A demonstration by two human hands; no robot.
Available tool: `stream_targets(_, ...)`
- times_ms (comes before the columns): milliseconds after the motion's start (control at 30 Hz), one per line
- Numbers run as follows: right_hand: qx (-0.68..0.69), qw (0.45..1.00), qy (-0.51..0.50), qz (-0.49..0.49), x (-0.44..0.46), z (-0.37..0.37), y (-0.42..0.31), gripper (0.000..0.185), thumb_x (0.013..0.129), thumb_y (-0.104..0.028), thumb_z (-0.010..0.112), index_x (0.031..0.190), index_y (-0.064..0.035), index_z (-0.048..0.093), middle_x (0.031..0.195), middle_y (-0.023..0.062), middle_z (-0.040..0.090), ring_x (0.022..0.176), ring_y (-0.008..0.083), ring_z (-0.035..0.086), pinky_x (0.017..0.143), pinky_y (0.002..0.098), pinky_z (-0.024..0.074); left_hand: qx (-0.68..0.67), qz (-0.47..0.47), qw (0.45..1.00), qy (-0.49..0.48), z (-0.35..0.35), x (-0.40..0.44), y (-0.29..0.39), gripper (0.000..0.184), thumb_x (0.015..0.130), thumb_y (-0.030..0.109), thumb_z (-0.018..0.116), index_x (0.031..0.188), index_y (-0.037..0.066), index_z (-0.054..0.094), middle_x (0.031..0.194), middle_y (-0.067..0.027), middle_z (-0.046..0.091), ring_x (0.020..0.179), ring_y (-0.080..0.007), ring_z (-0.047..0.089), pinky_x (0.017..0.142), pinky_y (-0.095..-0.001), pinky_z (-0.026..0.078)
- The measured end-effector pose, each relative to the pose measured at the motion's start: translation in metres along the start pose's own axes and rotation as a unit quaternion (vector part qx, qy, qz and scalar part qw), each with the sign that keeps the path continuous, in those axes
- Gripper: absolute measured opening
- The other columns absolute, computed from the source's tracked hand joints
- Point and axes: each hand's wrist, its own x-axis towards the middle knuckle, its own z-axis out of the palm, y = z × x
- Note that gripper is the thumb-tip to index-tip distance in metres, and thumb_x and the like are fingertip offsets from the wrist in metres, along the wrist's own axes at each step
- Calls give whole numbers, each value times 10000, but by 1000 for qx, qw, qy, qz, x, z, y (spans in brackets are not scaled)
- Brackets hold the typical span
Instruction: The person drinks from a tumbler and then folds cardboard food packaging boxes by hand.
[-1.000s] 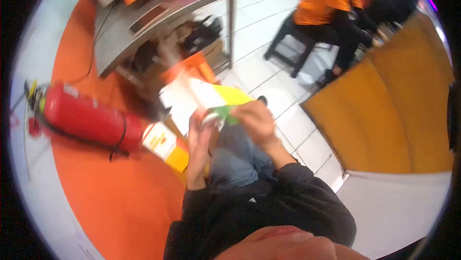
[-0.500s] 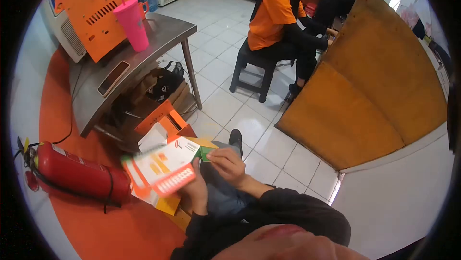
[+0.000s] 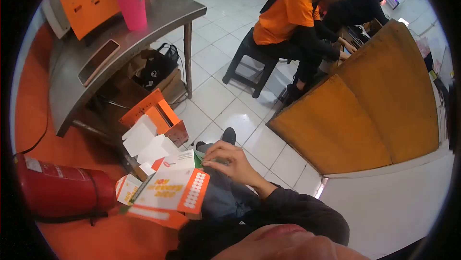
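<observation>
A seated person's right hand [image 3: 232, 163], forearm angled in from the near right, narrows its bent fingers on the green flap [image 3: 198, 159] of an unfolded carton [image 3: 149, 191] above the lap. The left hand is hidden; its grip cannot be told. Inverted yellow lettering [image 3: 169, 187] is illegible.

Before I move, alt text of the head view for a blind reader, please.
Right hand pinches the green edge of an orange-and-white carton; the left hand is hidden. A red fire extinguisher is at left; a metal table and a seated person in orange are beyond.
</observation>
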Motion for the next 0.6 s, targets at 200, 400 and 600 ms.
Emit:
stream_targets(200,-78,997,-9,9,14,6,20,136,810,-20,709,945,-18,712,997,79,642,916,199,629,803,296,510,17,-22,999,23,9,12,-10,456,907,235,663,1251,3,475,1166,-118,538,1024,-244,543,861,-358,458)
stream_targets(400,-21,997,-61,36,29,-1,40,195,812,-21,706,1007,-18,700,1081,99,649,960,206,638,839,305,512,21,-32,999,34,12,19,-20,507,900,253,671,1282,4,448,1195,-116,518,1053,-247,531,897,-363,451)
stream_targets(600,-116,991,2,-74,21,18,33,183,814,-49,688,977,21,645,1023,142,644,941,292,633,809,353,514,21,-36,997,63,17,22,-26,559,894,270,680,1313,4,422,1225,-113,498,1083,-250,519,933,-367,444)
